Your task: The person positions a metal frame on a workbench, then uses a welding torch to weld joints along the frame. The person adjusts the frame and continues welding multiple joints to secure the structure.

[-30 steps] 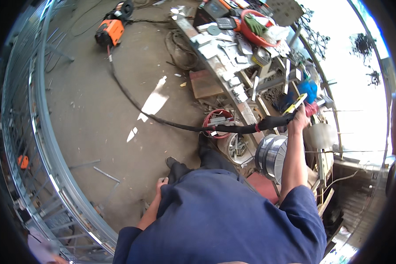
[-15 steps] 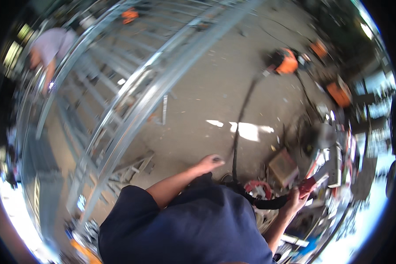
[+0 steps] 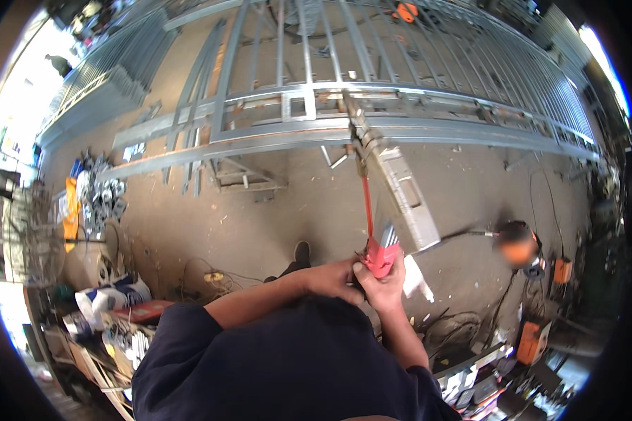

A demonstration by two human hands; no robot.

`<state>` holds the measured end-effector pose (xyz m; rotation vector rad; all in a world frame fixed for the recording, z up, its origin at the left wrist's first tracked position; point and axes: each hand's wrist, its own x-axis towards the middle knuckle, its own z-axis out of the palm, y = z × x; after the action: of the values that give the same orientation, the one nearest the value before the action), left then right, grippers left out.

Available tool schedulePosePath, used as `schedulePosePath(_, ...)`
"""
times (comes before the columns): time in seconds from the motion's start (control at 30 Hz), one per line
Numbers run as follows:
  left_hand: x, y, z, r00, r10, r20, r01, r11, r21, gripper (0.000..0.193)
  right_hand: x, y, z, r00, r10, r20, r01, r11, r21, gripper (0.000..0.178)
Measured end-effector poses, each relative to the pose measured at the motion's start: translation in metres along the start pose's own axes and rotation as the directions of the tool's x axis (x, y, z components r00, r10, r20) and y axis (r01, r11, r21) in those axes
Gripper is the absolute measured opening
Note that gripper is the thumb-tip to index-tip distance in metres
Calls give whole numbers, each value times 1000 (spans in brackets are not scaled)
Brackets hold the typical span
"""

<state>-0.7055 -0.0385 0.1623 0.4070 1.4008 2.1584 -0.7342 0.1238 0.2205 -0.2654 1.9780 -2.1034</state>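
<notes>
Red piece (image 3: 382,258): in front of the wearer's torso, tilted; exact kind unclear. Half a second ago it was out to the wearer's right in the right hand only, with the left hand well apart. Now both hands meet at it.

Right hand (image 3: 387,282): closed round its lower part, thumb laid across. Left hand (image 3: 336,278): at its lower left, fingers curled in, close against the right hand; cannot tell whether it grips anything. Judgement: handling has gone from one-handed carrying to close two-handed work on the piece.

Thin red strip (image 3: 369,203): runs up from the red piece; join not clear.

Grey slotted block (image 3: 407,200): slanting, just above and right of the red piece; support not certain.

Steel frame (image 3: 428,133): spans the view beyond the red piece. The view has swung round; this frame was at the left before.

Trestle (image 3: 249,184): beyond and left of the red piece, by the frame.

Orange machine (image 3: 518,249): well to the right of the red piece, blurred; a dark cable (image 3: 460,233) leads from it toward the block.
</notes>
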Motion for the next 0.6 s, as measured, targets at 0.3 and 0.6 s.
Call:
schedulePosePath(0.3,-50,76,-26,886,-27,-463,374,632,679,72,75,-55,82,952,-193,236,206,978,-30,48)
schedulePosePath(0.6,-72,87,-112,895,158,-416,159,760,630,61,169,-83,183,945,-222,239,233,972,-18,52)
